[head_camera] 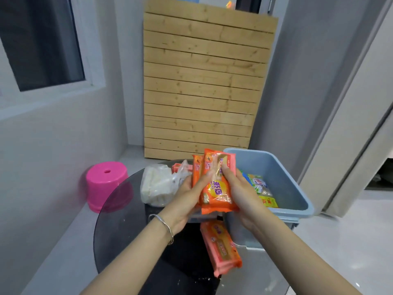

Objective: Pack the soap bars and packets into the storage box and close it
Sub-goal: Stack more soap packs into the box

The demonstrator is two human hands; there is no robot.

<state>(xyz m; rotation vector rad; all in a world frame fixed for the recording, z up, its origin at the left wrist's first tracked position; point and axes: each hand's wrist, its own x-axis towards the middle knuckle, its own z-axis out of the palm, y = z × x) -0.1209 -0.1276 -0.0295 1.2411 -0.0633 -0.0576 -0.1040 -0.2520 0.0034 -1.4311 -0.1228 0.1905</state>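
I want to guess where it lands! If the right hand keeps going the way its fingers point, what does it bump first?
Probably the orange soap packets it already grips; the right hand points up-left into them. Beyond, maybe the left hand.

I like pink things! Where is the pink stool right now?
The pink stool stands upside down on the floor at the left of the head view, just left of the round glass table, below the window.
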